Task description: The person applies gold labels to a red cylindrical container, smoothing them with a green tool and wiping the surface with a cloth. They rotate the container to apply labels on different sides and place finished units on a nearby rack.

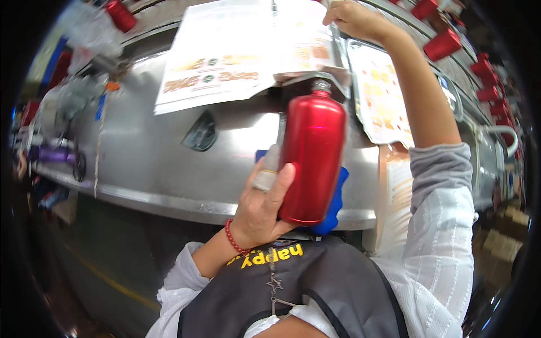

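Upright in the picture, a shiny red metal bottle (313, 152) with a bare threaded neck is held in my left hand (264, 197), thumb along its side. Pale covers wrap some fingers of that hand. Part of a blue cloth (332, 208) shows behind the bottle's lower end. My right hand (358, 21) reaches far forward, its fingers curled together at the right edge of a white printed sheet (225, 62); whatever is between the fingertips cannot be made out. To the right of that sheet lies a tray (356, 90) holding a sheet with small yellow and red prints.
A dark translucent scraper-like piece (200, 130) lies on the metal table (152, 152). A purple tape dispenser-like object (56, 155) and plastic bags (84, 34) are at the left. Several red bottles (442, 45) stand along a conveyor at the far right.
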`<state>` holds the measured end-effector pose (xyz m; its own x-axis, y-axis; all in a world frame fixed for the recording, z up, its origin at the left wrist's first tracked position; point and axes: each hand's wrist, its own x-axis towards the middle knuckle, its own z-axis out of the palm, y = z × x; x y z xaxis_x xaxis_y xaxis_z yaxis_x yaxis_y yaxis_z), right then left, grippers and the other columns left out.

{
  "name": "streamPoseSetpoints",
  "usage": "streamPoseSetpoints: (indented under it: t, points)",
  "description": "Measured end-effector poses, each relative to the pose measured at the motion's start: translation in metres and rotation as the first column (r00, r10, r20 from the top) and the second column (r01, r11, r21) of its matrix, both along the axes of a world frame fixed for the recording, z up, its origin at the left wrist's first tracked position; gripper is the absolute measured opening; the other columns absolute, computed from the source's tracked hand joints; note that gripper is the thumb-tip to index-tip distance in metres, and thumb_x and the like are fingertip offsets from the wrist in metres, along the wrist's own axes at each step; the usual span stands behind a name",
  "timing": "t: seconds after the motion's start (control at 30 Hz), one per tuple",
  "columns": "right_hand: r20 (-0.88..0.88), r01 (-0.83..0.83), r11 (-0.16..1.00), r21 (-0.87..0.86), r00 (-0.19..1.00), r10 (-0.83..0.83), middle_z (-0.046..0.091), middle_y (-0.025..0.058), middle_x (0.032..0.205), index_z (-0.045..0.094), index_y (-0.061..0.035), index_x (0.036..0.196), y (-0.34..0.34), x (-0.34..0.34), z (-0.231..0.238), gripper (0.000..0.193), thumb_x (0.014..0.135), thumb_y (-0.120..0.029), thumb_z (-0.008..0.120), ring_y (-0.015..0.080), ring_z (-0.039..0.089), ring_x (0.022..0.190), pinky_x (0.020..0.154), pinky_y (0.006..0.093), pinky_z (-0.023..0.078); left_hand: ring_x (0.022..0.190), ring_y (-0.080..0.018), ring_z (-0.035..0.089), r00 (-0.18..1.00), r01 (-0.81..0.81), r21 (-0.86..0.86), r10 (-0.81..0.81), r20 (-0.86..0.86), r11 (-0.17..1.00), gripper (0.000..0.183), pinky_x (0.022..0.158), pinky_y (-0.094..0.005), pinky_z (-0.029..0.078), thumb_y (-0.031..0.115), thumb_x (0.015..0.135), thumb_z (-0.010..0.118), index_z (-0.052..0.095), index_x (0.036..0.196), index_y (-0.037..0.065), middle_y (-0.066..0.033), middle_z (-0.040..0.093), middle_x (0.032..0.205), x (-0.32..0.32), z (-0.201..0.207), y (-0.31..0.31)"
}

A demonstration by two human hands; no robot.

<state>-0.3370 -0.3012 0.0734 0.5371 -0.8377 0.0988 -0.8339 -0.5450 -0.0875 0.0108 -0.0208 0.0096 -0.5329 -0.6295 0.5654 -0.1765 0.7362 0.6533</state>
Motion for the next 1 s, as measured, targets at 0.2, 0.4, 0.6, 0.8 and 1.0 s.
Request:
streamPoseSetpoints:
  t: [0.2, 0.4, 0.6, 0.8, 1.0]
  points:
    - [-0.278, 0.497, 0.831, 0.249, 0.859, -0.430, 0.073, 0.0131, 0.108, 0.077, -0.0050, 0.105, 0.077, -0.123, -0.016, 0.028, 0.088, 0.002, 0.055, 0.0292, 0.068, 0.101, 0.090, 0.0366, 0.053, 0.109, -0.0407, 0.068, 0.999, 0.040, -0.052, -0.038, 0.039, 0.998, 0.099, 0.098, -0.0491, 0.050, 0.026, 0.085, 0.083, 0.022, 0.157, -0.004, -0.0233, 0.065, 0.128, -0.003, -0.001, -0.007]
    - [-0.260, 0.724, 0.688, 0.054, 0.676, -0.690, 0.072, 0.0198, 0.112, 0.076, -0.0062, 0.106, 0.135, -0.197, -0.038, 0.033, 0.084, 0.004, 0.053, 0.0365, 0.068, 0.105, 0.091, 0.0411, 0.053, 0.118, -0.0449, 0.063, 1.000, 0.026, 0.085, -0.026, -0.001, 0.996, 0.103, 0.103, -0.0541, 0.046, 0.031, 0.079, 0.087, 0.027, 0.156, 0.001, -0.0259, 0.062, 0.133, 0.002, -0.020, 0.003]
    - [-0.241, 0.748, 0.656, -0.099, 0.622, -0.745, 0.068, 0.0173, 0.119, 0.073, -0.0160, 0.124, 0.210, -0.269, -0.061, 0.049, 0.086, 0.006, 0.051, 0.0366, 0.064, 0.112, 0.097, 0.0436, 0.053, 0.128, -0.0365, 0.060, 0.992, 0.123, 0.107, -0.124, 0.007, 0.987, 0.106, 0.105, -0.0443, 0.051, 0.023, 0.086, 0.082, 0.010, 0.161, 0.003, -0.0237, 0.042, 0.155, 0.002, -0.017, 0.000]
    - [-0.306, 0.790, 0.610, -0.063, 0.566, -0.765, 0.053, 0.0040, 0.134, 0.074, -0.0258, 0.119, 0.227, -0.225, -0.067, 0.039, 0.096, -0.008, 0.048, 0.0256, 0.052, 0.127, 0.102, 0.0459, 0.048, 0.140, -0.0354, 0.047, 0.985, 0.168, 0.180, -0.157, -0.075, 0.969, 0.107, 0.112, -0.0456, 0.045, 0.024, 0.086, 0.082, 0.009, 0.162, 0.005, -0.0223, 0.032, 0.161, 0.004, -0.024, 0.004]
    - [-0.088, 0.789, 0.602, -0.123, 0.596, -0.798, 0.063, 0.0025, 0.120, 0.078, -0.0169, 0.095, 0.255, -0.253, -0.070, 0.021, 0.093, -0.016, 0.057, 0.0270, 0.055, 0.121, 0.098, 0.0423, 0.050, 0.143, -0.0351, 0.044, 0.984, 0.168, 0.182, -0.154, -0.089, 0.969, 0.109, 0.116, -0.0452, 0.040, 0.030, 0.086, 0.082, 0.008, 0.162, 0.002, -0.0215, 0.030, 0.162, 0.005, -0.027, 0.006]
